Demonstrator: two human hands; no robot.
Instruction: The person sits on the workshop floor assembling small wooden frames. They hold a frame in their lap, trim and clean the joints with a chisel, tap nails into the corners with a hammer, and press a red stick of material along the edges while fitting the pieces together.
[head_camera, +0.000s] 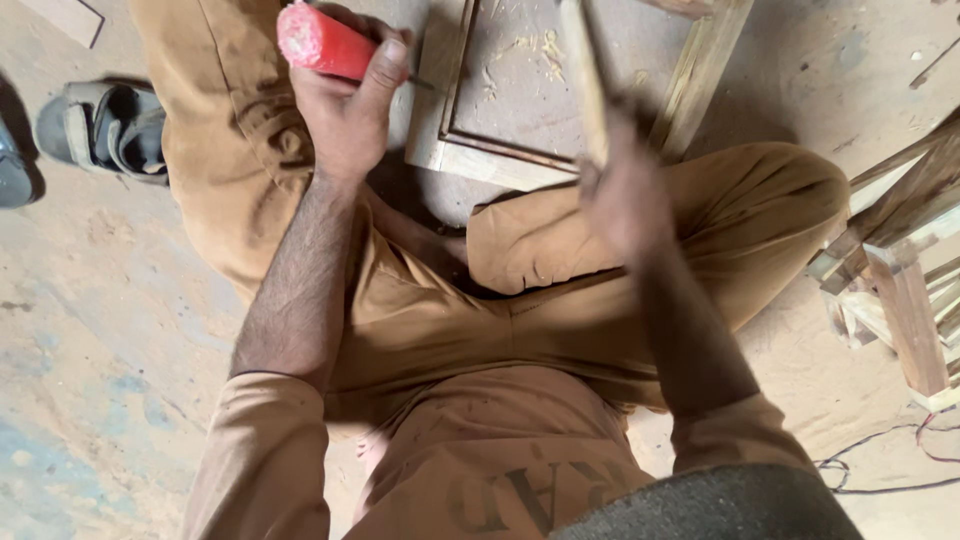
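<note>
Nearest the camera, two forearms in rolled tan sleeves reach forward over the person's folded legs in tan trousers (560, 250). The left hand (345, 110) is wrapped tightly around the red handle (325, 42) of a chisel, thumb laid along it; a thin dark shaft runs from the handle toward the corner of the wooden frame (470, 150). The right hand (625, 190) is blurred, gripping a pale wooden stick (585, 80) held upright over the frame's lower rail — its fingers cannot be told apart. The frame lies flat on the dusty floor just beyond the knees, between the two hands, with wood shavings (530, 45) inside it. Farther off — a grey sandal (105, 125) at the left, stacked wooden pieces (905, 260) at the right.
</note>
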